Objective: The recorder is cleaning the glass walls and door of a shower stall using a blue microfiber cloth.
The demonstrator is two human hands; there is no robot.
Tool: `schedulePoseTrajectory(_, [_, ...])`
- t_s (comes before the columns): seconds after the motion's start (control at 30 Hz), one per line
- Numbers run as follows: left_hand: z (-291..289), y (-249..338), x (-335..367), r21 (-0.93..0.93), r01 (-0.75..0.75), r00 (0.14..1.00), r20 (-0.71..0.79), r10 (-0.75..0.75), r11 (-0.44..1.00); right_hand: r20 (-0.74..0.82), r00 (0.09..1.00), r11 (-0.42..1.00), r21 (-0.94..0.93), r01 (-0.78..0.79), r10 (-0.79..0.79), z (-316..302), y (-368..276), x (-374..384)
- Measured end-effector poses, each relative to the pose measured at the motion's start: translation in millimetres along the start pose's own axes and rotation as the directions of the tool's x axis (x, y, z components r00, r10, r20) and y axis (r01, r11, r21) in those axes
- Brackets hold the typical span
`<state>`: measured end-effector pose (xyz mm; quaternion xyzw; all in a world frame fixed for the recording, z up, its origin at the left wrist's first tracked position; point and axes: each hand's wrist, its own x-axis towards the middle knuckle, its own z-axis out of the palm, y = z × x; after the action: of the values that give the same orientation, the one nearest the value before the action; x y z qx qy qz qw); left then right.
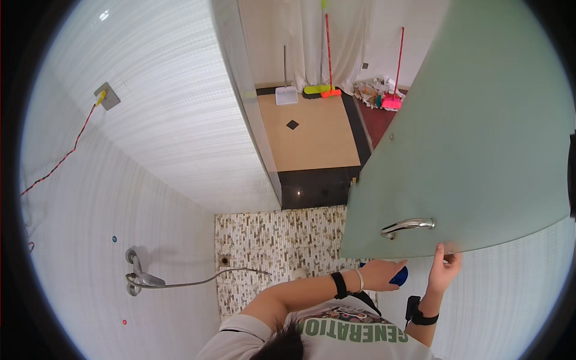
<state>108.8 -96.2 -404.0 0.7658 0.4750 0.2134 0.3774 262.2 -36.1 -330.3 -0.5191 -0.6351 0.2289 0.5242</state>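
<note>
Right hand [445,268] pinches the lower edge of the frosted green glass door [480,138] just right of its chrome handle [408,226], left hand [379,273] closed on a blue object [399,276] below that edge; mosaic floor [270,246] open leftward.

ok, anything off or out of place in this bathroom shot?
One oddity: a red cable hangs loose across the white tiled wall from a wall socket. A hose trails from the wall tap over the mosaic floor. Both hands, left hand and right hand, are at the frosted door edge.
</note>
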Motion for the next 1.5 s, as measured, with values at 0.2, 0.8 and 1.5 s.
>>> schedulePoseTrajectory(0.2, [-0.4,-19.5,20.1,-0.004,-0.051,0.995,-0.082,0.051,0.999,-0.135,0.99,0.993,-0.112,0.024,-0.039,-35.5,39.7,21.8])
schedulePoseTrajectory(0.8, [-4.5,-1.0,96.1,-0.058,0.057,0.997,-0.055,-0.061,0.997,-0.228,0.974,0.932,-0.354,-0.083,0.001,-80.5,78.7,84.8])
schedulePoseTrajectory(1.5, [-118.3,63.9,257.2,0.383,-0.674,0.476,-0.43,0.767,0.632,-0.674,0.735,0.897,-0.365,-0.25,-0.069,-46.4,24.3,58.2])
